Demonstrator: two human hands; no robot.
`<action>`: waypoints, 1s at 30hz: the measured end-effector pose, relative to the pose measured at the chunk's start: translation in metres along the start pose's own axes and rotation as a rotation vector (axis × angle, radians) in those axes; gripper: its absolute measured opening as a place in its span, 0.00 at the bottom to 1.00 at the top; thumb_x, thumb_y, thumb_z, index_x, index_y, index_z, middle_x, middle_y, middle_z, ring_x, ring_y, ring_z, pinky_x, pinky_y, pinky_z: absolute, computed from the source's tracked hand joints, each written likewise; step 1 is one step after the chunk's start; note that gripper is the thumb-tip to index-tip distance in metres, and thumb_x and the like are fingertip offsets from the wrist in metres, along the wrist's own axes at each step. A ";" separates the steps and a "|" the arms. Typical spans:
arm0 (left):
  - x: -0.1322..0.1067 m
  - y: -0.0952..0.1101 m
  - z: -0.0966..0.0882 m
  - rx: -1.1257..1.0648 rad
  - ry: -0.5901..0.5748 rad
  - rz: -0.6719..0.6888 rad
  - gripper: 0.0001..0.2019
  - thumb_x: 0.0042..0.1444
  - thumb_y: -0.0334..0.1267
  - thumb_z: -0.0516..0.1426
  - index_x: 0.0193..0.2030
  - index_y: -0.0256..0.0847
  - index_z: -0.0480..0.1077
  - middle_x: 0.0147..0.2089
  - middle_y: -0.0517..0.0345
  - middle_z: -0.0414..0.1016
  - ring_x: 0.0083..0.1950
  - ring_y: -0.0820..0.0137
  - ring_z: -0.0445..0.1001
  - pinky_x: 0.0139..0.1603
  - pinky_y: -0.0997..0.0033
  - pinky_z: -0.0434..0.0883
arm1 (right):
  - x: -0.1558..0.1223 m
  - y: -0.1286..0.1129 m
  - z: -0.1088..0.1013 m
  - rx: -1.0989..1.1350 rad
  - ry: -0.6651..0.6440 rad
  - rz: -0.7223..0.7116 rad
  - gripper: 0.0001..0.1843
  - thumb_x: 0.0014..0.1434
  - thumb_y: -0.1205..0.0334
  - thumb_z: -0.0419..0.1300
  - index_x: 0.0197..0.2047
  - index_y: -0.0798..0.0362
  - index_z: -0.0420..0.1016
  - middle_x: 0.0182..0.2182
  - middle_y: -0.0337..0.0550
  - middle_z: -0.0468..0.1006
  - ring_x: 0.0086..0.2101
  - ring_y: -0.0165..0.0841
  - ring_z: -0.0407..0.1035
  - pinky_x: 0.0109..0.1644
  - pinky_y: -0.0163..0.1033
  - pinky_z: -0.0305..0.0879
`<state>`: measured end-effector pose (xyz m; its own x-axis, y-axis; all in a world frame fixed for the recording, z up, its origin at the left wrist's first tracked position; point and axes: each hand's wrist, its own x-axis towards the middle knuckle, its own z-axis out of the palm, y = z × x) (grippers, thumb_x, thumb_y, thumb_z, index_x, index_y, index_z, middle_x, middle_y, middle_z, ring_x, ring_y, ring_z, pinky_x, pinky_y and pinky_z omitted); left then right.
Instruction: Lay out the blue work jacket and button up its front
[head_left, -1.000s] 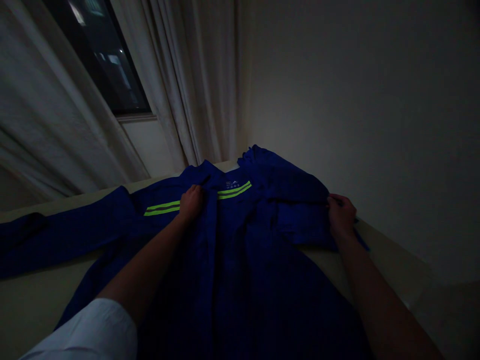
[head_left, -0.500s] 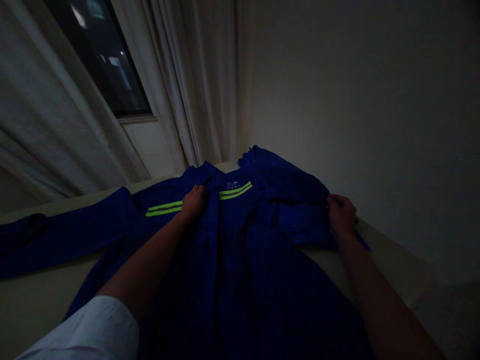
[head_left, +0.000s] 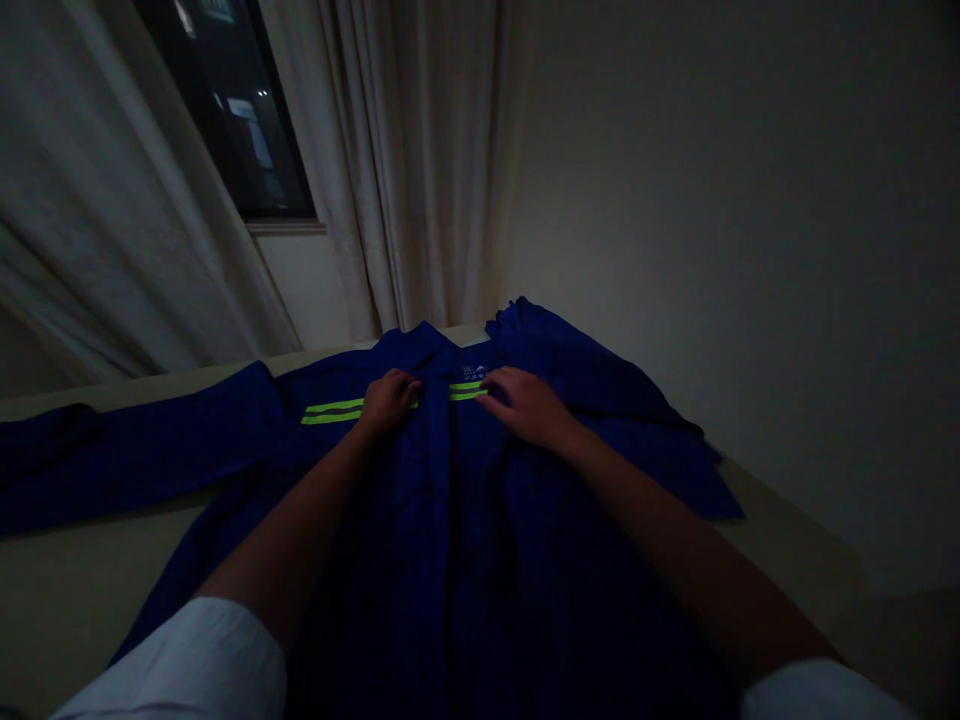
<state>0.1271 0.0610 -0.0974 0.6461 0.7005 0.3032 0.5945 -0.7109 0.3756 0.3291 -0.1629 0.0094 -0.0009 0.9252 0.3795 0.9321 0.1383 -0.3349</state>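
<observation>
A dark blue work jacket (head_left: 480,560) with a yellow-green reflective stripe (head_left: 334,410) across the chest lies spread on a pale surface (head_left: 60,590). My left hand (head_left: 388,398) rests on the chest beside the front placket, fingers curled onto the cloth. My right hand (head_left: 523,403) lies flat on the right chest over the stripe, fingers stretched out. The jacket's right sleeve (head_left: 637,420) is folded in over the body. Its left sleeve (head_left: 135,455) stretches out to the left.
White curtains (head_left: 405,160) hang behind the surface, with a dark window (head_left: 232,110) at the upper left. A plain wall (head_left: 750,220) stands to the right. The surface's right edge (head_left: 810,560) runs near the folded sleeve.
My right hand has let go of the folded sleeve at the right edge and moved left onto the chest. My left hand has stayed put. The view shifted slightly.
</observation>
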 end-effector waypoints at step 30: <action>0.001 0.001 -0.002 0.065 -0.068 0.006 0.18 0.68 0.35 0.51 0.57 0.46 0.78 0.57 0.49 0.82 0.59 0.58 0.77 0.59 0.62 0.70 | 0.095 -0.042 0.121 -0.437 -0.302 0.062 0.23 0.75 0.72 0.41 0.61 0.66 0.72 0.56 0.69 0.75 0.54 0.48 0.74 0.53 0.49 0.69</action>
<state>0.1274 0.0612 -0.0954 0.6792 0.6920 0.2444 0.6190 -0.7191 0.3159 0.2457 -0.0385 -0.0447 0.0152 0.9964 0.0836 0.9976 -0.0208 0.0663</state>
